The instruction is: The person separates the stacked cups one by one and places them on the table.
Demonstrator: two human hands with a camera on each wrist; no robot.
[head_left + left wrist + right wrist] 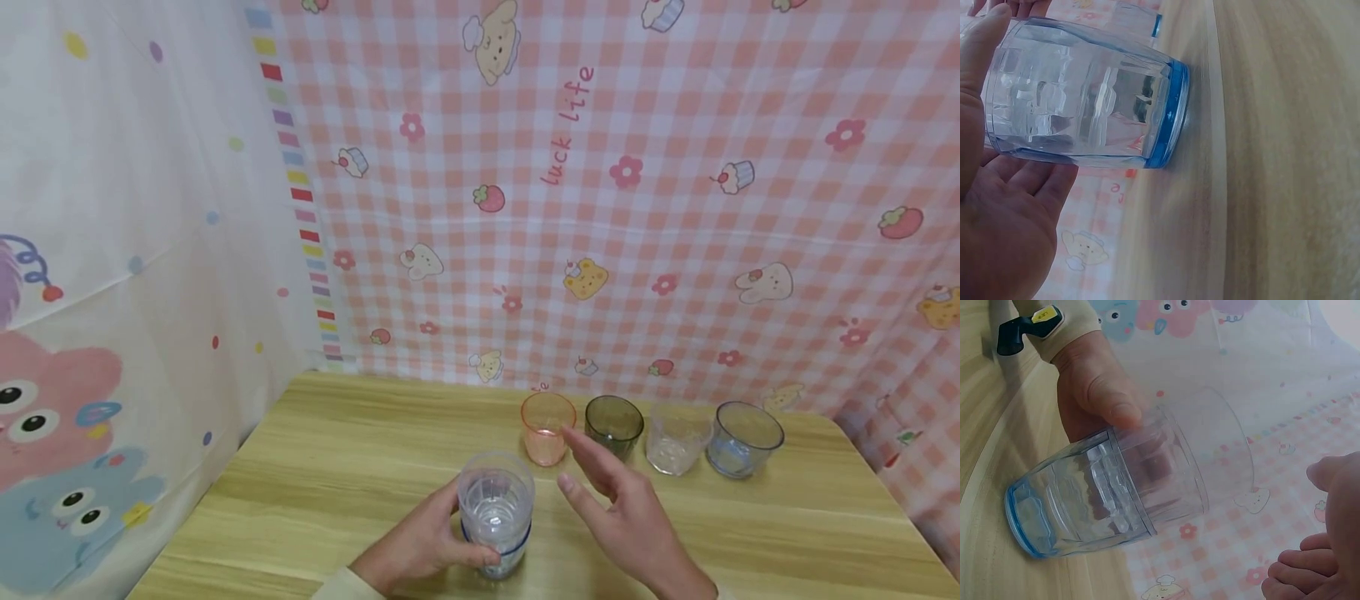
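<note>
Illumination is bright, even and diffuse across all three views; no single source is visible. The head view is sharp at centre, with wide-angle bending of the checked backdrop [675, 208] toward the corners. Shadows on the wooden surface [337, 467] are faint and soft-edged. The white curtain [112, 208] at left is near overexposure, its print washed out. In the left wrist view, soft highlights streak the clear tumbler [1085, 106], and the near palm is slightly soft. In the right wrist view, the right hand's fingers [1297, 575] are out of focus and the upper right backdrop is blown out pale.
</note>
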